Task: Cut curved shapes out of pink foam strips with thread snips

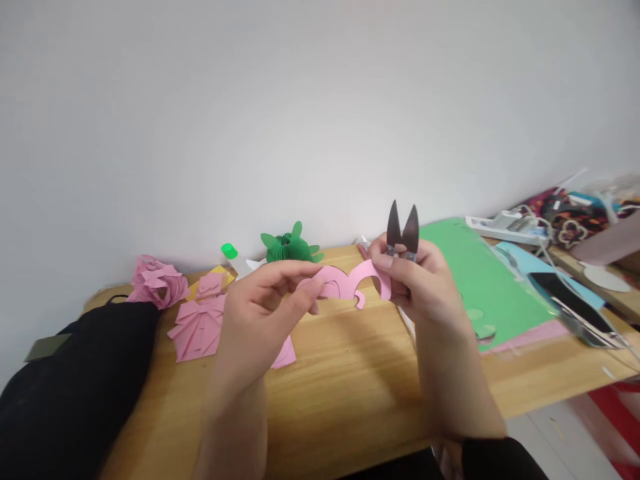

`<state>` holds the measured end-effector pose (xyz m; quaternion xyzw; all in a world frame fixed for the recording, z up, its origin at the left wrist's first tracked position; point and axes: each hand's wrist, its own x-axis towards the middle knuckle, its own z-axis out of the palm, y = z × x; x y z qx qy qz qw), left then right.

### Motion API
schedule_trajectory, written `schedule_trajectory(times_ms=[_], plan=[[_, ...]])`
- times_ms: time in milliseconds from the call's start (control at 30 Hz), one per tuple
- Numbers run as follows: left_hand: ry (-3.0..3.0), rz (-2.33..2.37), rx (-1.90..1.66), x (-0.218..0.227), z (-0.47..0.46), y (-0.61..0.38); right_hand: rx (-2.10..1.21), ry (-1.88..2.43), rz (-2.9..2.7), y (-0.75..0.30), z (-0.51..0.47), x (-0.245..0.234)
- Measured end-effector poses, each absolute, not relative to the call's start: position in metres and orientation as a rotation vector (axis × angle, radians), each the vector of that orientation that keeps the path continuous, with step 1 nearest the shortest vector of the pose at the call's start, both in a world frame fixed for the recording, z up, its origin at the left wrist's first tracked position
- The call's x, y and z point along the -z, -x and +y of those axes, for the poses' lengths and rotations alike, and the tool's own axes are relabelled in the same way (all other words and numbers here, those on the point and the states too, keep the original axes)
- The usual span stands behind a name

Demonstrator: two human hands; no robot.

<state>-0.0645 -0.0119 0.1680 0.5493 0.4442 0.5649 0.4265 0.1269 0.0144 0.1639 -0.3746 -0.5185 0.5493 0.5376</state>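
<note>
Between my two hands a pink paper strip with curved cut-outs is held up above the table. My left hand pinches its left end between thumb and fingers. The thumb and fingertips of my right hand grip the right end. That same hand also holds a pair of scissors, its dark blades apart and pointing up; the handles are hidden in the palm. A small curl of pink paper hangs from the strip's lower edge. Behind my left wrist lies another pink paper piece, partly covered.
Folded pink paper pieces and a pink paper bundle lie left, beside a black bag. A green paper figure and a green-capped bottle stand near the wall. Right are green sheets and a power strip.
</note>
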Motion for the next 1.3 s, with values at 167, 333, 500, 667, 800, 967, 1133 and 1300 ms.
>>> schedule_trajectory(times_ms=[167, 333, 500, 667, 800, 967, 1133, 1300], plan=[[-1.384, 1.044, -1.357, -0.168, -0.010, 0.066, -1.243, 0.932, -1.168, -0.121, 0.013, -0.166], [-1.275, 1.020, -1.424, -0.165, -0.009, 0.065, -1.021, 0.841, -1.091, -0.124, 0.007, -0.166], [-1.054, 0.929, -1.556, -0.161, -0.006, 0.059, -1.013, 0.892, -1.428, -0.130, -0.011, -0.164], [-0.946, 0.930, -1.588, -0.165, -0.007, 0.053, -1.014, 1.048, -1.677, -0.123, -0.018, -0.158], [-1.008, 0.919, -1.538, -0.165, -0.009, 0.049, -1.159, 1.023, -1.680, -0.118, -0.016, -0.154], [-1.094, 0.929, -1.500, -0.162, -0.009, 0.045, -1.243, 0.966, -1.617, -0.113, -0.011, -0.157], [-1.126, 0.869, -1.486, -0.164, -0.009, 0.045, -1.296, 0.994, -1.551, -0.111, -0.009, -0.158], [-1.114, 0.892, -1.484, -0.165, -0.009, 0.044, -1.360, 0.945, -1.436, -0.111, -0.011, -0.152]])
